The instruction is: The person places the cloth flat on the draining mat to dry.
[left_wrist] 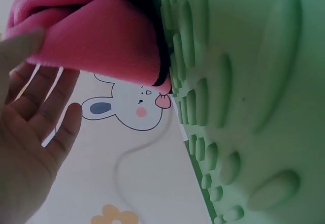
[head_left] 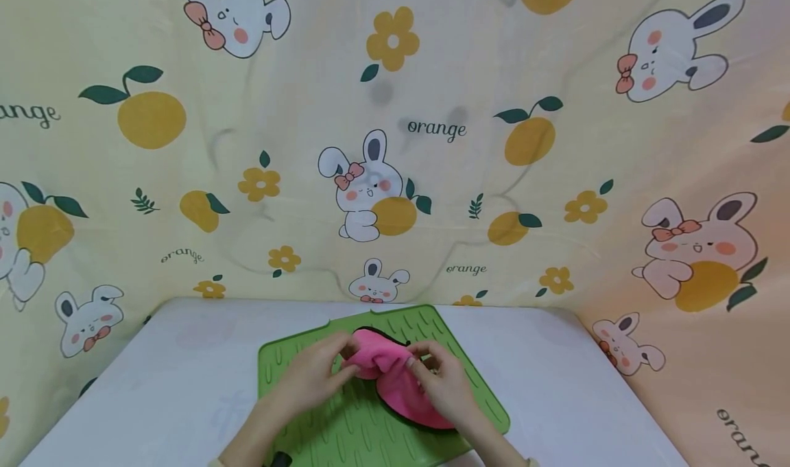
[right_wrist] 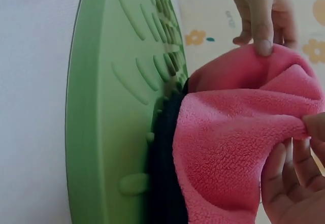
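A pink fleece cloth [head_left: 404, 393] with a black trim is bunched up over a green ridged mat [head_left: 327, 426]. My left hand [head_left: 311, 374] pinches its left end between thumb and fingers. On the other side my right hand [head_left: 446, 383] pinches a fold near the cloth's middle. In the right wrist view the pink fleece [right_wrist: 223, 153] rises in soft folds between both hands, its dark edge close to the mat. The left wrist view shows the left thumb pressed on the fleece [left_wrist: 101, 36], with the other fingers behind and below it.
The mat lies on a white table [head_left: 185, 364]. A small black object [head_left: 281, 459] sits at the mat's lower left, near my left forearm. A curtain [head_left: 308, 97] printed with rabbits and oranges hangs behind the table and along both sides.
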Action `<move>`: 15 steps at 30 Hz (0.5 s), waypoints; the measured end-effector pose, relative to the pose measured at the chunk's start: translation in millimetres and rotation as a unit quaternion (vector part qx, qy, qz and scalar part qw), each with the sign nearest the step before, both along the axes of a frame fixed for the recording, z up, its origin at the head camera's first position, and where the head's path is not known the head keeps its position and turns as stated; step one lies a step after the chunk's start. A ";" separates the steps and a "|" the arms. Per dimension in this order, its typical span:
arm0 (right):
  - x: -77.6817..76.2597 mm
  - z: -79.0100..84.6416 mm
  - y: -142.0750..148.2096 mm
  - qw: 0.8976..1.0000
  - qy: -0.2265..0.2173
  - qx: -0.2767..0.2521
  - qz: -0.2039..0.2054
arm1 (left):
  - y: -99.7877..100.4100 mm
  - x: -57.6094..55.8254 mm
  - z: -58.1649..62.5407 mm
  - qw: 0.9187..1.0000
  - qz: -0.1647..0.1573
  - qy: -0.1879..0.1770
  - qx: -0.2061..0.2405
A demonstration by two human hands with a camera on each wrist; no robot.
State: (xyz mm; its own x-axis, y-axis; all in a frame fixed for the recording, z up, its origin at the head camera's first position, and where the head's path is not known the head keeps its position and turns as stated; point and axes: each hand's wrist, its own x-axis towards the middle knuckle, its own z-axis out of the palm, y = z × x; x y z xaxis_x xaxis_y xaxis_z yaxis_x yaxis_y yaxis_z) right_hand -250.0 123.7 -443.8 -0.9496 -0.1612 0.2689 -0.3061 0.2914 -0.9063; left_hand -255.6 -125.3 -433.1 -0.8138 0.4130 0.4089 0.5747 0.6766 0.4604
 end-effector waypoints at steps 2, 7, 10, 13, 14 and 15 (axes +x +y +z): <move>-0.8 -0.6 0.3 1.000 0.007 0.004 -0.005 | 0.2 0.5 0.1 1.000 0.007 0.000 0.009; -2.1 -0.4 1.6 0.999 0.027 0.010 -0.022 | -0.3 1.3 4.9 0.997 0.000 0.021 0.077; -3.5 -0.9 2.8 0.999 0.035 0.018 -0.033 | -2.2 0.4 7.8 0.994 -0.001 0.055 0.098; -5.3 -2.6 4.1 0.998 0.046 0.034 -0.039 | -4.7 -0.6 8.4 0.993 0.002 0.083 0.087; -6.1 -3.6 4.6 0.997 0.052 0.044 -0.040 | -5.4 -1.2 7.9 0.993 0.003 0.089 0.079; -6.9 -4.7 5.2 0.996 0.063 0.056 -0.041 | -6.3 -1.6 7.2 0.993 0.003 0.092 0.069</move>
State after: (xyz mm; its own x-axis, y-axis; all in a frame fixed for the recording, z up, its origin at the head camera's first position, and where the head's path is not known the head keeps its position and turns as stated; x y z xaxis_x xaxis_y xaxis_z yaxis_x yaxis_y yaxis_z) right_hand -257.0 128.9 -448.5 -0.9208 -0.1204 0.3710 -0.3860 0.4176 -0.8226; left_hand -257.3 -131.6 -425.9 -0.7227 0.3385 0.6026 0.6535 0.6186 0.4363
